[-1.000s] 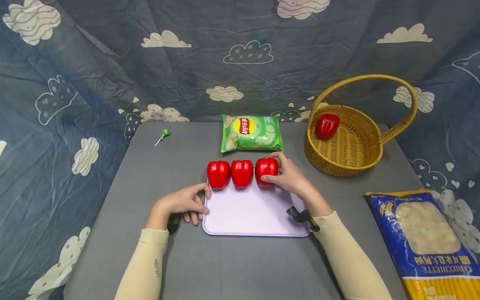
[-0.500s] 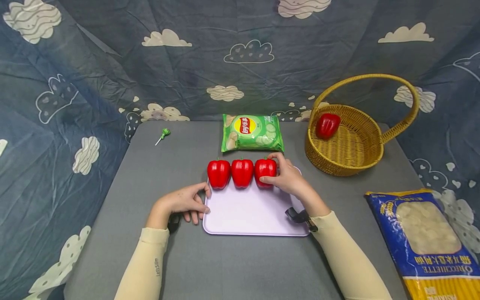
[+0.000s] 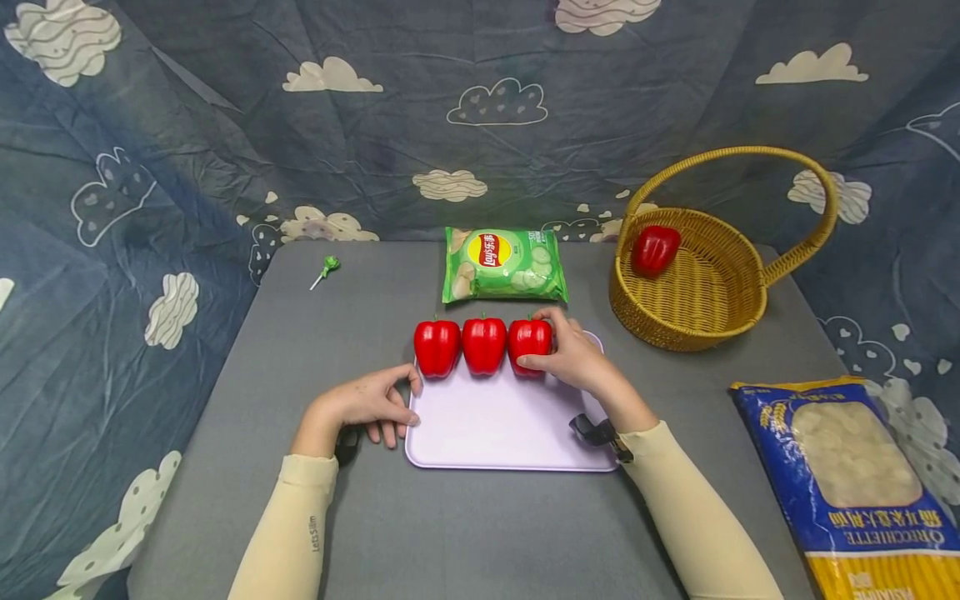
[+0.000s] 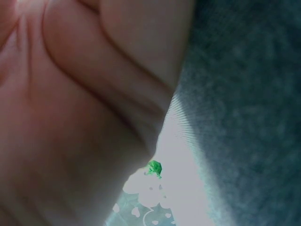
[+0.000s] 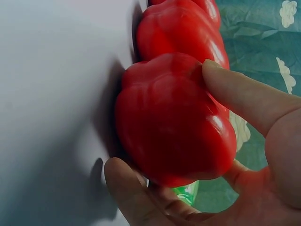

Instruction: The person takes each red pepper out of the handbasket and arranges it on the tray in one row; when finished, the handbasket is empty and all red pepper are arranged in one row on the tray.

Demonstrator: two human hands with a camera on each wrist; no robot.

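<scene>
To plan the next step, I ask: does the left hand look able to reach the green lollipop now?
Probably yes: in the head view, nothing stands between the left hand, at the edge of the lilac tray, and the green lollipop.

Held pepper (image 3: pixel 528 340) shifted left, nearer middle pepper (image 3: pixel 484 346)

- Green glossy crisp packet with red-and-yellow Lay's emblem (image 3: pixel 504 265): lying at the bench's far middle.
- Green-wrapped lollipop on white stick (image 3: pixel 328 266): far left, lying aslant.
- Blue-and-yellow plastic pasta bag, windowed (image 3: pixel 855 458): right, near side, partly out of view.
- Dark blue-grey cloud-printed cloth backdrop (image 3: pixel 225 158): creased.
- Grey flat-topped bench (image 3: pixel 487 542).
</scene>
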